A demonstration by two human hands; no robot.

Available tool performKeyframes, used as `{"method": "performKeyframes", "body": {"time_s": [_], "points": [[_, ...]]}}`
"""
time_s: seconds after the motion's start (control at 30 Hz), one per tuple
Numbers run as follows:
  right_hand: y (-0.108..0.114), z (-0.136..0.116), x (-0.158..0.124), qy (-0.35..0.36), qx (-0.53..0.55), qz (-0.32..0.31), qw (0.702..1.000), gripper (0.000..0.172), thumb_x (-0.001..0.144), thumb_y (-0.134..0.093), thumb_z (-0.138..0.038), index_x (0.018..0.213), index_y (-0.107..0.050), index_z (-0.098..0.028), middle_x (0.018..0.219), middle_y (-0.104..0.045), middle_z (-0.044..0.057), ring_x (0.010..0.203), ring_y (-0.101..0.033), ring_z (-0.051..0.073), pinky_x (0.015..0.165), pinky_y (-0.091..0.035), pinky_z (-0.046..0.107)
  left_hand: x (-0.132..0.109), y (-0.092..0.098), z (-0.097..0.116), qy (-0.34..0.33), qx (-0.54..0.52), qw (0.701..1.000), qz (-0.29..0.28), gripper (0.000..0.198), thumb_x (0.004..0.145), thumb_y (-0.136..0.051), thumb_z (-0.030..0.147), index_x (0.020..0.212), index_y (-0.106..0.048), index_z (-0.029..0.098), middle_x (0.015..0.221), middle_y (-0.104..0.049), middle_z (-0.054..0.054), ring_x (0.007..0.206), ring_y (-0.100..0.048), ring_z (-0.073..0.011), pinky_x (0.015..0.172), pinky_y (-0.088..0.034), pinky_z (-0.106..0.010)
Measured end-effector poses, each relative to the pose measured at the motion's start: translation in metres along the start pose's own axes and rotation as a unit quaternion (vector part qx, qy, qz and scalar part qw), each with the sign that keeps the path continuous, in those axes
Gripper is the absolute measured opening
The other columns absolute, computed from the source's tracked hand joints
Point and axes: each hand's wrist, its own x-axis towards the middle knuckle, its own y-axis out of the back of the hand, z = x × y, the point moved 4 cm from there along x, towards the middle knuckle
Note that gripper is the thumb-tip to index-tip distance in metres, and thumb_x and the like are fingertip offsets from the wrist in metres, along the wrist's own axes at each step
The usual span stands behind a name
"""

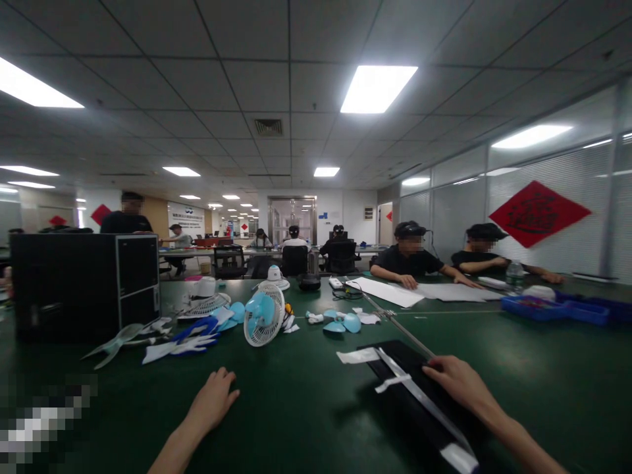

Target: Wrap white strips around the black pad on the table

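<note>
Wide green tabletop (306, 401) here, with plenty of bare surface between the two hands. The near edge is out of view below. The left grip (213, 397) lies palm down on the bare green with its fingers loosely curled, holding nothing, well clear of the clutter ahead of it. That clutter is a small white fan (263, 318) with blue blades, loose blue and white parts beside it, and a black computer case (83, 283) boxing in the far left.

On the right, a black cloth (402, 359) lies slanted across the tabletop, with a silver strip (424, 401) running along it. The right grip (461, 385) rests on that cloth, flat and unclenched, its fingertips (428, 368) just beside the strip's upper stretch, where a thin metal rod (395, 322) comes in. A white tape scrap (358, 356) lies at the cloth's far corner. Across the tabletop, seated people press on white sheets (395, 291), and a blue tray (543, 308) sits far right.
</note>
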Motion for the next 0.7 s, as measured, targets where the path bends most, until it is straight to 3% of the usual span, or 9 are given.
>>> {"method": "performKeyframes", "body": {"time_s": [0.13, 0.27, 0.37, 0.57, 0.7], "points": [[0.018, 0.075, -0.017, -0.071, 0.011, 0.002, 0.997, 0.032, 0.074, -0.050, -0.043, 0.080, -0.072, -0.020, 0.091, -0.072, 0.014, 0.085, -0.066, 0.030, 0.072, -0.047, 0.037, 0.001, -0.001, 0.002, -0.009, -0.005, 1.000, 0.004, 0.039, 0.084, -0.048, 0.038, 0.116, -0.057, 0.018, 0.125, -0.051, -0.012, 0.113, -0.050, -0.0271, 0.090, -0.045, -0.038], [0.014, 0.122, -0.028, -0.086, 0.010, 0.010, 0.996, 0.031, 0.075, -0.048, -0.043, 0.071, -0.071, -0.022, 0.087, -0.071, 0.020, 0.079, -0.066, 0.031, 0.067, -0.045, 0.041, 0.003, -0.003, 0.000, 0.001, -0.007, 1.000, -0.005, 0.040, 0.083, -0.049, 0.038, 0.118, -0.056, 0.018, 0.126, -0.051, -0.012, 0.111, -0.051, -0.0264, 0.088, -0.046, -0.037], [0.008, 0.132, -0.033, -0.092, 0.021, 0.012, 0.995, 0.029, 0.073, -0.049, -0.045, 0.070, -0.070, -0.025, 0.088, -0.070, 0.020, 0.080, -0.066, 0.032, 0.068, -0.045, 0.043, 0.004, -0.003, -0.001, -0.001, -0.006, 1.000, -0.004, 0.041, 0.084, -0.048, 0.039, 0.119, -0.055, 0.018, 0.126, -0.051, -0.012, 0.112, -0.051, -0.0262, 0.089, -0.046, -0.037], [0.020, 0.111, -0.056, -0.084, 0.025, 0.042, 0.995, 0.035, 0.078, -0.043, -0.053, 0.077, -0.066, -0.026, 0.090, -0.066, 0.022, 0.077, -0.065, 0.028, 0.070, -0.046, 0.041, 0.003, -0.002, -0.001, -0.007, 0.002, 1.000, -0.007, 0.042, 0.084, -0.046, 0.040, 0.119, -0.055, 0.018, 0.124, -0.052, -0.011, 0.110, -0.051, -0.0258, 0.089, -0.046, -0.037], [0.013, 0.130, -0.088, -0.146, 0.058, 0.013, 0.988, 0.038, 0.075, -0.045, -0.064, 0.065, -0.063, -0.032, 0.076, -0.068, 0.017, 0.066, -0.066, 0.026, 0.062, -0.046, 0.040, 0.003, -0.002, -0.001, -0.012, 0.001, 1.000, 0.003, 0.041, 0.083, -0.045, 0.039, 0.117, -0.056, 0.020, 0.122, -0.053, -0.010, 0.110, -0.051, -0.0256, 0.090, -0.045, -0.037]]}}
